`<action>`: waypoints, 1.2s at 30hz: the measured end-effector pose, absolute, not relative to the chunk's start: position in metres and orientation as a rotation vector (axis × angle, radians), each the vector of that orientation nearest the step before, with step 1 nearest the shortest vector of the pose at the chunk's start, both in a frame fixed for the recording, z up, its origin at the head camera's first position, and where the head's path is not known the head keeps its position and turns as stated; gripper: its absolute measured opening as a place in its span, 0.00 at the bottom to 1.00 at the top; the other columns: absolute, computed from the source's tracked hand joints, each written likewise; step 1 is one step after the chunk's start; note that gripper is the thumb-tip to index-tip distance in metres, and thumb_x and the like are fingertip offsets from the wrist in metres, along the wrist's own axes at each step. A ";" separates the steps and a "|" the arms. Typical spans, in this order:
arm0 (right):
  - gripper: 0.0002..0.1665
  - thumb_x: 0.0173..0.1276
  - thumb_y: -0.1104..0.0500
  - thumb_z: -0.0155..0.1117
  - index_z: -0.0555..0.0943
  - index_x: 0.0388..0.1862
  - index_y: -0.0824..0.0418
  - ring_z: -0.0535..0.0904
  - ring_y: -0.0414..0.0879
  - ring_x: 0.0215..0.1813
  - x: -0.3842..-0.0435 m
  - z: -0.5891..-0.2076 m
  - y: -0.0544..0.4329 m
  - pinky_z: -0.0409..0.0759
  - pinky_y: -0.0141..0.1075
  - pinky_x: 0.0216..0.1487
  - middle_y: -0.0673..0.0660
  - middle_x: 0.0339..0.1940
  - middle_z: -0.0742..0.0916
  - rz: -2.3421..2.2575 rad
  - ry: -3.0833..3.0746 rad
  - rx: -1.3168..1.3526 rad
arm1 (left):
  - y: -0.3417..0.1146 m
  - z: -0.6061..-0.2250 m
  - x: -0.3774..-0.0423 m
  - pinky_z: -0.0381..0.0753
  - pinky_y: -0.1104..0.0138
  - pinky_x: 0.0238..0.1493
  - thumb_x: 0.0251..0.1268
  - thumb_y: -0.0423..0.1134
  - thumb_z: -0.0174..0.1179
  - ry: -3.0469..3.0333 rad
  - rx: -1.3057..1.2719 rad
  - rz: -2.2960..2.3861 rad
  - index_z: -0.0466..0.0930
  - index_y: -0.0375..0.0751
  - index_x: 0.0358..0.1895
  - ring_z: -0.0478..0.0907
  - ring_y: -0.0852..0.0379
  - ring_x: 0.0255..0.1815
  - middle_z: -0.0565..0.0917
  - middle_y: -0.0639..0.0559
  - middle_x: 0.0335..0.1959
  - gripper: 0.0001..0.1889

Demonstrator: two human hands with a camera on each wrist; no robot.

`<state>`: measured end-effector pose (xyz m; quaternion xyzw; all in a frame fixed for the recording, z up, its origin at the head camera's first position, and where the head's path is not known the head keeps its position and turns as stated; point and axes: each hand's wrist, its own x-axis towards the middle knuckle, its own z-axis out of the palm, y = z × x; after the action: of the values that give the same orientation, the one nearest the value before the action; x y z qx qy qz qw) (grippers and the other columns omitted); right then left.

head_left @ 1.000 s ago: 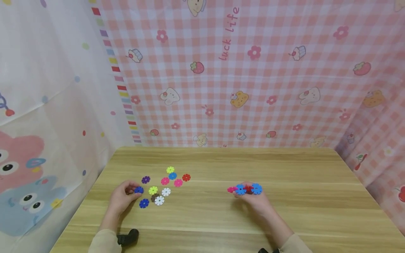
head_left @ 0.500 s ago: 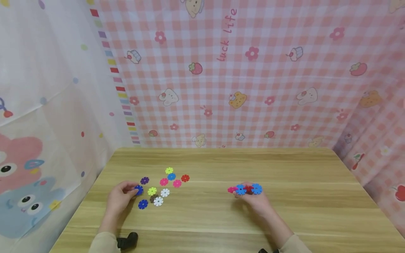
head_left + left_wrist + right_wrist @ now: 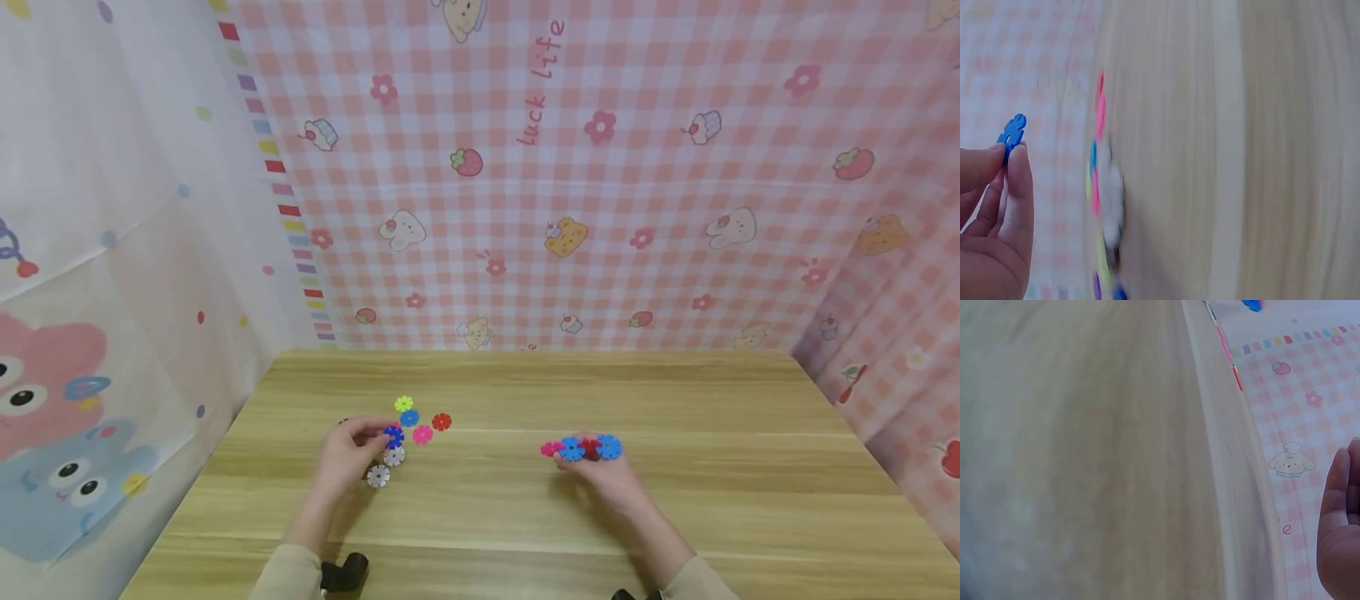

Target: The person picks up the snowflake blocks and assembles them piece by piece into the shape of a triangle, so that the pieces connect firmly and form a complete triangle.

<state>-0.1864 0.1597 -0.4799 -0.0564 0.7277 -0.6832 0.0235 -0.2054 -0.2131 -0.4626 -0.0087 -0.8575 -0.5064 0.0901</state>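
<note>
While the left hand is pinching a blue disc by its rim, at nine o'clock from the middle of the table, the right hand is gripping a chain of discs at three o'clock. Carrying is probably needing a light, steady grip, leaving slots bare and clearing loose discs lying toward two o'clock.

The blue notched disc and, at right, the linked notched discs are looking like smooth plastic; the counter is showing smooth grained wood, the far gingham curtain matt, lightly creased cloth.
</note>
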 end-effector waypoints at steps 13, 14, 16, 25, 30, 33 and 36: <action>0.05 0.59 0.70 0.71 0.82 0.32 0.70 0.79 0.40 0.35 -0.186 -0.483 0.156 0.78 0.30 0.40 0.52 0.32 0.88 -2.095 2.270 -0.273 | -0.130 -0.452 -0.190 0.86 0.54 0.33 0.59 0.25 0.67 -2.486 -0.247 -1.817 0.86 0.34 0.40 0.83 0.49 0.28 0.86 0.46 0.32 0.07; 0.05 0.59 0.70 0.71 0.82 0.31 0.69 0.78 0.40 0.34 -0.185 -0.484 0.155 0.78 0.30 0.40 0.51 0.31 0.88 -2.096 2.269 -0.270 | -0.125 -0.450 -0.189 0.86 0.54 0.33 0.59 0.25 0.67 -2.482 -0.276 -1.843 0.86 0.33 0.40 0.83 0.47 0.29 0.86 0.45 0.33 0.07; 0.06 0.59 0.70 0.71 0.81 0.32 0.70 0.78 0.40 0.35 -0.185 -0.483 0.153 0.78 0.30 0.40 0.51 0.31 0.88 -2.107 2.250 -0.263 | -0.115 -0.449 -0.188 0.86 0.53 0.33 0.59 0.24 0.67 -2.464 -0.330 -1.912 0.85 0.31 0.41 0.83 0.42 0.30 0.86 0.43 0.34 0.08; 0.11 0.58 0.72 0.70 0.79 0.37 0.77 0.78 0.41 0.35 -0.186 -0.483 0.147 0.78 0.31 0.42 0.50 0.30 0.87 -2.109 2.232 -0.332 | -0.080 -0.445 -0.184 0.86 0.54 0.32 0.58 0.22 0.66 -2.396 -0.382 -2.103 0.82 0.24 0.43 0.84 0.39 0.30 0.86 0.38 0.34 0.10; 0.10 0.57 0.74 0.69 0.80 0.37 0.77 0.78 0.41 0.34 -0.187 -0.484 0.146 0.79 0.31 0.41 0.47 0.29 0.85 -2.141 2.216 -0.368 | -0.074 -0.444 -0.185 0.87 0.53 0.34 0.56 0.22 0.67 -2.408 -0.365 -2.123 0.83 0.27 0.42 0.84 0.44 0.29 0.85 0.42 0.31 0.10; 0.10 0.57 0.73 0.70 0.80 0.36 0.77 0.79 0.41 0.34 -0.187 -0.484 0.146 0.79 0.31 0.42 0.50 0.30 0.86 -2.166 2.203 -0.402 | -0.072 -0.443 -0.185 0.87 0.53 0.35 0.56 0.23 0.66 -2.431 -0.351 -2.134 0.83 0.28 0.42 0.83 0.48 0.28 0.85 0.43 0.31 0.10; 0.10 0.57 0.72 0.70 0.80 0.36 0.77 0.79 0.40 0.35 -0.188 -0.484 0.146 0.79 0.31 0.41 0.50 0.30 0.86 -2.164 2.213 -0.435 | -0.070 -0.443 -0.186 0.87 0.55 0.35 0.56 0.23 0.66 -2.439 -0.336 -2.161 0.83 0.28 0.41 0.82 0.56 0.27 0.86 0.44 0.32 0.09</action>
<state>-0.1875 0.1463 -0.4838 -0.1392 0.7079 -0.6924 0.0078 -0.1864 -0.0702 -0.4432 -0.1023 -0.7429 -0.6581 -0.0671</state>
